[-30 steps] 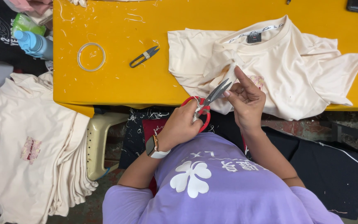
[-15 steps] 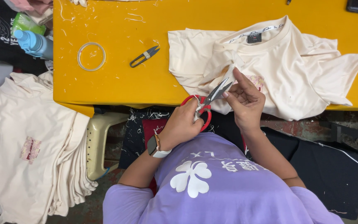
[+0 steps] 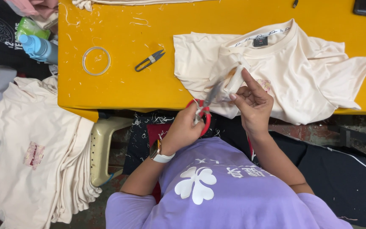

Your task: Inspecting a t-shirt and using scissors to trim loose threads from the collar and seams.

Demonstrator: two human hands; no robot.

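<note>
Scissors [image 3: 206,106] with red handles sit in my left hand [image 3: 185,129], my fingers closed through the loops and the blades blurred as they point up toward the cloth. My right hand [image 3: 253,104] pinches a raised fold of the cream shirt [image 3: 301,72], finger [image 3: 248,80] stretched up along it, so the blade tips lie just beside those fingertips at the fold. The shirt is spread on the yellow table [image 3: 149,25], its lower edge hanging over the near side. A small dark rectangular label [image 3: 260,41] sits inside the collar, with a patterned strip of tape running along the neckline beside it, and a faint pink patch shows on the fabric by my right knuckles. Small dark thread snips [image 3: 150,60] lie well to the left, near a clear tape ring [image 3: 96,60]. A blue spray bottle [image 3: 39,47] and a green packet [image 3: 30,27] rest off the table's left edge. Below them a stack of cream shirts [image 3: 34,157] carries a pink square print.
</note>
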